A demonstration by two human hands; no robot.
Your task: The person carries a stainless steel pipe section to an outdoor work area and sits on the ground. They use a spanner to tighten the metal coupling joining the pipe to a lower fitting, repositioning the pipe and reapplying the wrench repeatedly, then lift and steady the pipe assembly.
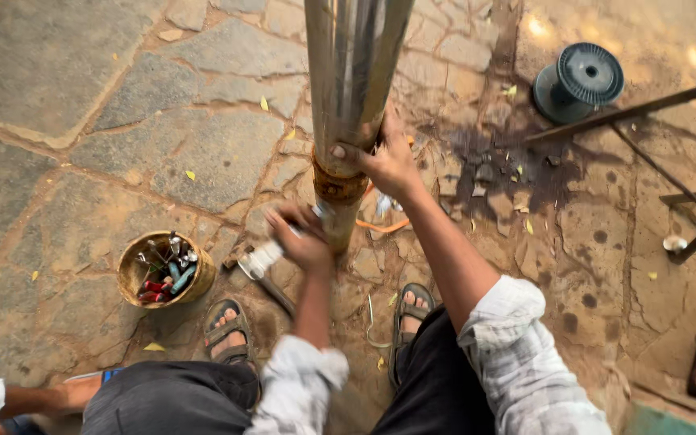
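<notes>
A tall shiny metal cylinder (354, 72) stands upright on the stone floor, with a rusty brown band (337, 187) near its lower end. My right hand (388, 161) grips the cylinder just above that band. My left hand (301, 238), blurred with motion, is closed on a pale tool (261, 259) held low against the cylinder's base. An orange strip (383, 228) lies on the floor behind the base. My two sandalled feet (231, 326) stand on either side.
A round tin of small tools (164, 272) sits on the floor at the left. A dark empty spool (580, 80) lies at the upper right beside a rusty metal frame (686, 145). Another person's arm (34, 396) shows at the bottom left.
</notes>
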